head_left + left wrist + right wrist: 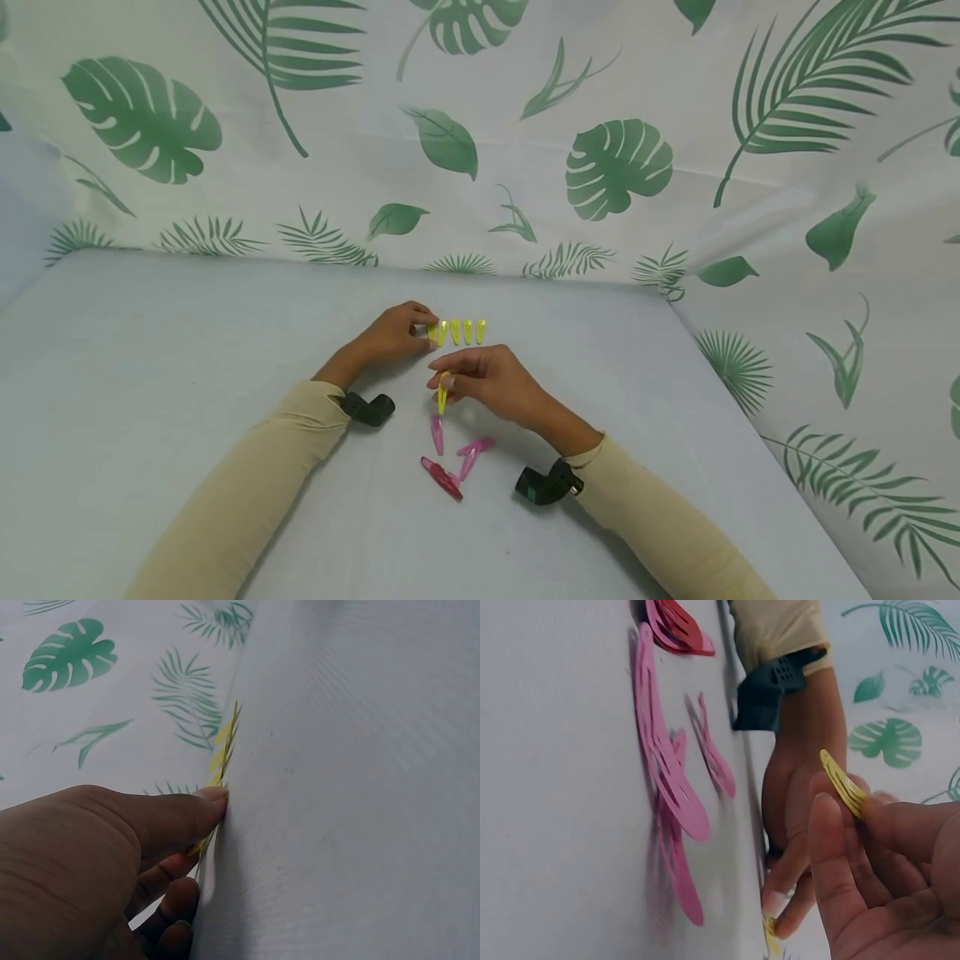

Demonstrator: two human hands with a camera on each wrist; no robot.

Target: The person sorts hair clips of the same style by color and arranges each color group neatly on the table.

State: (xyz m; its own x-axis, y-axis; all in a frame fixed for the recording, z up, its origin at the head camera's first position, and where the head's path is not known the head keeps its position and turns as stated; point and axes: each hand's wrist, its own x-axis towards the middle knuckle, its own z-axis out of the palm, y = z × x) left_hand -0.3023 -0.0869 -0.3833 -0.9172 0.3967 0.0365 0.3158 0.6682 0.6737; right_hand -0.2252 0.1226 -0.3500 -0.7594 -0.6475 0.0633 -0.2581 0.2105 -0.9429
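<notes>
My right hand (495, 385) pinches a yellow snap hair clip (442, 395) between thumb and fingers, raised off the table. In the right wrist view this clip (843, 784) points up and away from the fingertips. My left hand (400, 333) rests at the left end of a row of several yellow hair clips (455, 332). Its thumb and a finger grip the two ends of the leftmost clip (431, 332), which lies on the table and is partly hidden. From the left wrist, the row (222, 754) runs on beyond the thumb.
Nearer than the hands lie loose pink hair clips (472, 452) and a red one (441, 478), some overlapping. One pink clip (437, 435) sits apart, just below the right hand. A white table (187, 400) meets a leaf-printed backdrop (510, 142) behind and at right.
</notes>
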